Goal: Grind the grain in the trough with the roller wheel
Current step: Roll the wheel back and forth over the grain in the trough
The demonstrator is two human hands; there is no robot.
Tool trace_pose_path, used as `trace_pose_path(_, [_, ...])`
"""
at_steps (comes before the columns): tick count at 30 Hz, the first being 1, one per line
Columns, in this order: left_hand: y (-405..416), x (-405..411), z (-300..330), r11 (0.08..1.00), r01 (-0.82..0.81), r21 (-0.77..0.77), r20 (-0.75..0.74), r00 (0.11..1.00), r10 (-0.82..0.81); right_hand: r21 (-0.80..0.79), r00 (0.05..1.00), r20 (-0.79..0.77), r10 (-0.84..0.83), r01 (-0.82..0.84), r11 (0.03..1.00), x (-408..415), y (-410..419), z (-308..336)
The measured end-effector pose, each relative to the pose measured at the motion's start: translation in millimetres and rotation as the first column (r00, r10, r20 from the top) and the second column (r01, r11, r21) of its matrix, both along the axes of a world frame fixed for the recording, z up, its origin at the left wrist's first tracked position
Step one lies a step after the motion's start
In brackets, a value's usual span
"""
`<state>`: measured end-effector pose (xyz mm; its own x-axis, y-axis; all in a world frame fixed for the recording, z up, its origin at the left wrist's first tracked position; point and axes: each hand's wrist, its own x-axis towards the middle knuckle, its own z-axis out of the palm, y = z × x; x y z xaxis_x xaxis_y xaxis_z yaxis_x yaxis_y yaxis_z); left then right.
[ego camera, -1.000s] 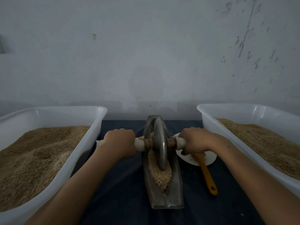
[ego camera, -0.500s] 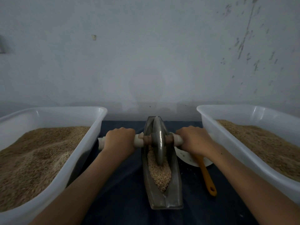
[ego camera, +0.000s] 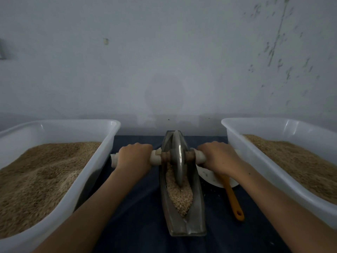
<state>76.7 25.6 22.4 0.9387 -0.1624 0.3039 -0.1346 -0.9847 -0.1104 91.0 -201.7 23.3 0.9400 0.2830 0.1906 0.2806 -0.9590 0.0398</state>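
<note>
Between two white tubs of grain, my left hand [ego camera: 134, 157] and right hand [ego camera: 218, 157] each grip an end of the axle, fingers curled round it. Its roller wheel [ego camera: 178, 159] stands upright in the far half of the metal trough [ego camera: 197, 212], on the grain [ego camera: 179, 194].

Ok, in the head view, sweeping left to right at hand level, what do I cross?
Left grain tub → left hand on the handle → roller wheel in the trough → right hand on the handle → right grain tub.
</note>
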Motion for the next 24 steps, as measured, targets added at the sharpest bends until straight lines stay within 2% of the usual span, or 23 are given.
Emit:
trace_pose_path(2, [0.0, -0.4, -2.0, 1.0, 0.002, -0.016, 0.029, 1.0, -0.001, 0.016, 0.999, 0.052, 0.005, -0.006, 1.0, -0.2, 0.8, -2.3])
trace_pose_path(5, [1.6, 0.9, -1.5, 1.0, 0.004, -0.01, -0.001, 1.0, -0.004, -0.014, 1.0, 0.023, 0.005, -0.004, 1.0, -1.4, 1.6, 0.9])
trace_pose_path(11, [3.9, 1.2, 8.3, 0.999, 0.017, 0.046, -0.233, 0.972, -0.006, -0.088, 0.948, -0.313, -0.054, 0.028, 0.996, -7.9, 3.2, 22.0])
trace_pose_path(14, [3.6, 0.2, 11.1, 0.998, 0.03, 0.059, -0.254, 0.967, -0.014, -0.051, 0.918, -0.391, -0.068, 0.052, 0.997, -9.9, 2.2, 23.6])
trace_pose_path(18, [1.3, -0.7, 7.4, 0.998, 0.006, 0.059, -0.179, 0.984, 0.004, -0.063, 0.954, -0.295, -0.059, 0.042, 0.997, -7.0, 2.1, 17.4])
trace_pose_path(22, [-1.1, -0.6, 2.0, 1.0, -0.004, 0.016, -0.029, 1.0, 0.004, -0.035, 0.993, -0.101, -0.054, 0.051, 0.998, -2.9, 3.4, 7.0])
trace_pose_path(24, [-0.5, -0.5, 0.1, 1.0, -0.009, -0.014, -0.014, 1.0, 0.009, -0.032, 0.999, 0.004, -0.038, 0.038, 0.999, -2.6, 4.5, 3.6])
